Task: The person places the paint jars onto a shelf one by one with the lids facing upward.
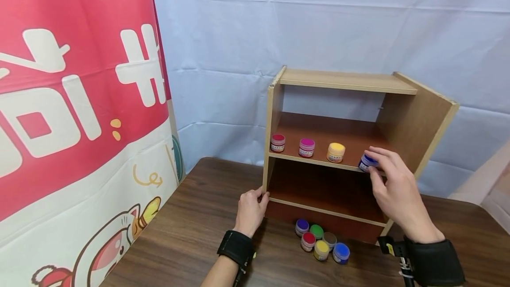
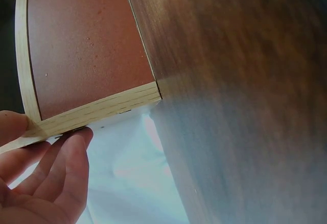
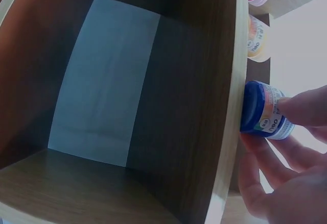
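My right hand (image 1: 396, 189) pinches a dark blue paint jar (image 1: 367, 162) between thumb and fingers, at the front edge of the upper board of a small wooden shelf (image 1: 430, 123). In the right wrist view the blue jar's base is right at the board's edge. Standing in a row to its left on that board are a yellow jar (image 1: 336, 152), a magenta jar (image 1: 307, 148) and a red jar (image 1: 278, 143). Low on the shelf's left side panel (image 2: 102, 106), my left hand (image 1: 250, 211) grips the edge, thumb on one face and fingers on the other.
Several more paint jars cluster on the brown table (image 1: 191, 220) before the shelf, among them a green jar (image 1: 316, 231) and a light blue jar (image 1: 341, 253). A lower compartment (image 1: 318, 185) opens beneath the row. Behind hangs a pale blue cloth (image 1: 223, 56); a printed banner (image 1: 79, 101) hangs left.
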Tool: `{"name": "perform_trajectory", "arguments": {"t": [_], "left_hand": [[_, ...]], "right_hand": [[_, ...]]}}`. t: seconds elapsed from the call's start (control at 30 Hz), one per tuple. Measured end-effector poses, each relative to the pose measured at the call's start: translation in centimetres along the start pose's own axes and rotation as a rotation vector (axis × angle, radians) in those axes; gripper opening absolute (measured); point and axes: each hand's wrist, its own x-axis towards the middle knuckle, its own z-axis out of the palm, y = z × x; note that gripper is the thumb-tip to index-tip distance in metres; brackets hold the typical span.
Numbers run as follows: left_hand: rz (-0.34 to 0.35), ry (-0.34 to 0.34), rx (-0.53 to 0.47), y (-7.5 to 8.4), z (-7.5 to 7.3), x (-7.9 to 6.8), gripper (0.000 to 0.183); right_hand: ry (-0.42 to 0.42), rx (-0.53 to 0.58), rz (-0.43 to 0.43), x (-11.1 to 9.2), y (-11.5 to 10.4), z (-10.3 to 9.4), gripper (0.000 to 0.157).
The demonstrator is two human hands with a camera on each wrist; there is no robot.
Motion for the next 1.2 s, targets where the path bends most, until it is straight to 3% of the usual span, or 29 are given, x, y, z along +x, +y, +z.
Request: {"name": "perform_trajectory", "arguments": {"t": [1.2], "left_hand": [[0.002, 0.004, 0.018, 0.0, 0.0, 0.0, 0.032]], "right_hand": [[-0.073, 0.01, 0.108, 1.0, 1.1, 1.1, 0.034]]}}
